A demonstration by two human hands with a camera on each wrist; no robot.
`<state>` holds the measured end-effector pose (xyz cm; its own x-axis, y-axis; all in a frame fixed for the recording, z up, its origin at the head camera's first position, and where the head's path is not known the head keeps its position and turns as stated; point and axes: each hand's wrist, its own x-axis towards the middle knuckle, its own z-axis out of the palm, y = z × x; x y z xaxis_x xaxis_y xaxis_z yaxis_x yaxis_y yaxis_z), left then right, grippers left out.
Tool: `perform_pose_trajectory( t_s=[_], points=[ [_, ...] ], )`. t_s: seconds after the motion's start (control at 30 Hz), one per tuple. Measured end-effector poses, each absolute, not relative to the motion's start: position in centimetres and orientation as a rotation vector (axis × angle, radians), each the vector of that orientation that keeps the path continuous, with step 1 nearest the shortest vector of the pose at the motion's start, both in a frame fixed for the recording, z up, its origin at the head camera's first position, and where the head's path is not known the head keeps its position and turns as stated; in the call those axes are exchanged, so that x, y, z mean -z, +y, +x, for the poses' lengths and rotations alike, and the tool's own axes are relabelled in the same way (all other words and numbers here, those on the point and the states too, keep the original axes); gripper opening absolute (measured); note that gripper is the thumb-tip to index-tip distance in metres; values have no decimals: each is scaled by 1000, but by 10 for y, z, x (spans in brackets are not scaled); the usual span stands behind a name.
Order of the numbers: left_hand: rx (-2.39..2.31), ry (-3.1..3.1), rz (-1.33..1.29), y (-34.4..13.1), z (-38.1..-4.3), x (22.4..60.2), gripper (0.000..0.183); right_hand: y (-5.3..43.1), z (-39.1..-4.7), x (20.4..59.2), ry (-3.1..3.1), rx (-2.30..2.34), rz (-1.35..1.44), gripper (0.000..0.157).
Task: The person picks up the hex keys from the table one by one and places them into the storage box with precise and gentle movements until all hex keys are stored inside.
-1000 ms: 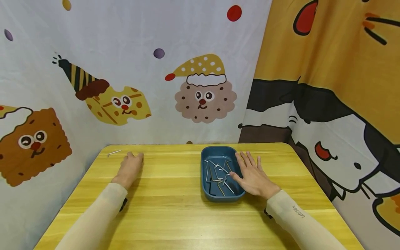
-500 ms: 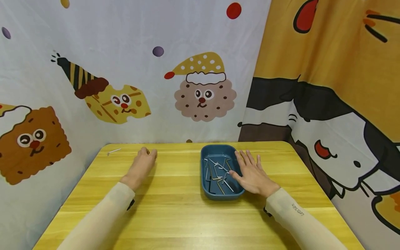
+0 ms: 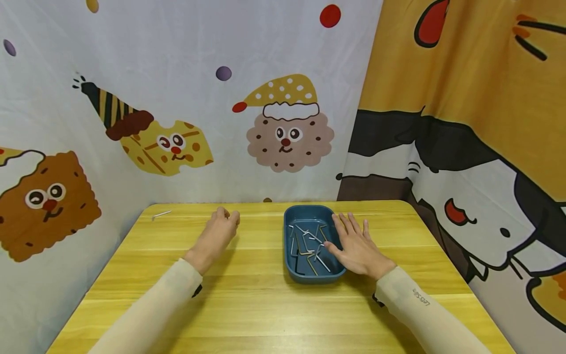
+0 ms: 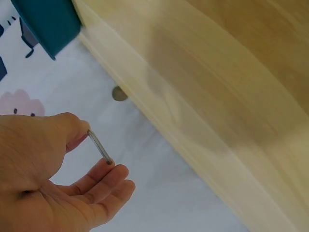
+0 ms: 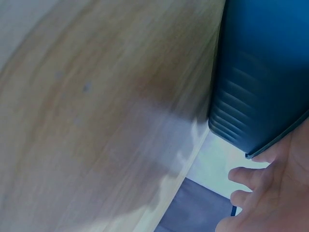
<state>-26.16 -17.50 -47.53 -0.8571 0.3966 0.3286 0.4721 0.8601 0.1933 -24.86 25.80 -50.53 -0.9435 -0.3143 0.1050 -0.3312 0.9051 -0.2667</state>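
My left hand [image 3: 214, 241] is over the back of the table, left of a blue tray [image 3: 311, 214]. Between thumb and fingertips it pinches a small silver hex key [image 4: 100, 147], seen in the left wrist view; the head view hides it behind the hand. Several L-shaped hex keys lie scattered in the tray, mostly silver, with a black hex key [image 3: 297, 264] near its front. My right hand [image 3: 360, 250] rests over the tray's right rim, fingers straight and spread. In the right wrist view its fingers [image 5: 248, 176] show beside the tray's outer wall.
Another silver hex key [image 3: 161, 214] lies at the table's back left corner. The wooden table [image 3: 247, 309] ends at a cartoon-printed curtain [image 3: 221, 108] behind it. A yellow curtain [image 3: 486, 78] hangs on the right.
My left hand has moved rightward from near the back left corner toward the tray. My right hand and the tray have stayed in place.
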Motion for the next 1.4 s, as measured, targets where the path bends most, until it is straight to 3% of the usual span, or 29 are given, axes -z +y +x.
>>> perform_pose_trajectory(
  t_s=[0.67,1.4],
  points=[
    [586,-2670,-840,-131,-247,465,12,258,-248,505,-3004,-445,506,90],
    [386,-2657,-1087,-71,-224,438,11,258,-248,503,-3015,-436,518,92]
  ],
)
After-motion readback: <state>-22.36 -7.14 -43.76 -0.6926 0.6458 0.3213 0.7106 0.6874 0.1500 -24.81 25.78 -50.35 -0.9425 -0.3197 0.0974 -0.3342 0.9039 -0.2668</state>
